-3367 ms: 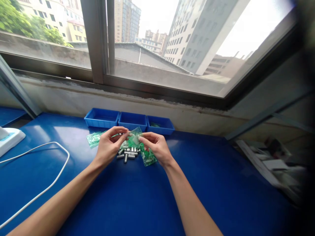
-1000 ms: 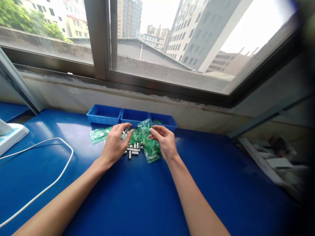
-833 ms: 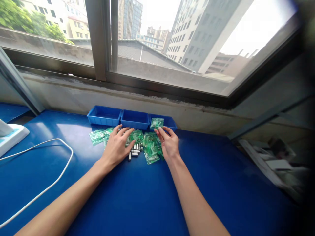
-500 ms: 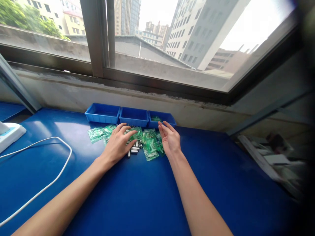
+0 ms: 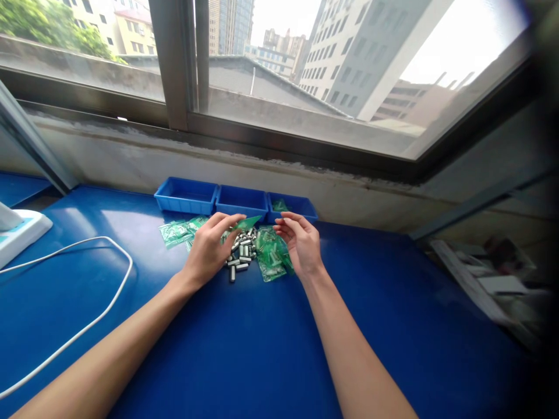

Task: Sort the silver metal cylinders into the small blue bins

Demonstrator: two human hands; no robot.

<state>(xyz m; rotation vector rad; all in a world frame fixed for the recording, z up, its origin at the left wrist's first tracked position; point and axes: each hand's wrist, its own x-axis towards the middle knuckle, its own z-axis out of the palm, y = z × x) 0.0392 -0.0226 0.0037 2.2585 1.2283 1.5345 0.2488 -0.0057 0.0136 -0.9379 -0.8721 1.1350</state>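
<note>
A glossy green plastic packet [image 5: 250, 222] is pinched by the thumb and fingers of the left hand [image 5: 211, 247]. Beside them, oblong black-and-silver blocks [image 5: 244, 251] are heaped. Crinkled green plastic packets [image 5: 271, 257] are spread near the half-open, empty fingers of the right hand [image 5: 304, 245].

On a glossy blue tabletop [image 5: 244, 349] we are seeing three blue plastic bins [image 5: 241, 211], green plastic packets [image 5: 271, 257], a pile of black-and-white pieces [image 5: 244, 252], a white cable [image 5: 130, 263] and what seems a power strip [image 5: 32, 224].
</note>
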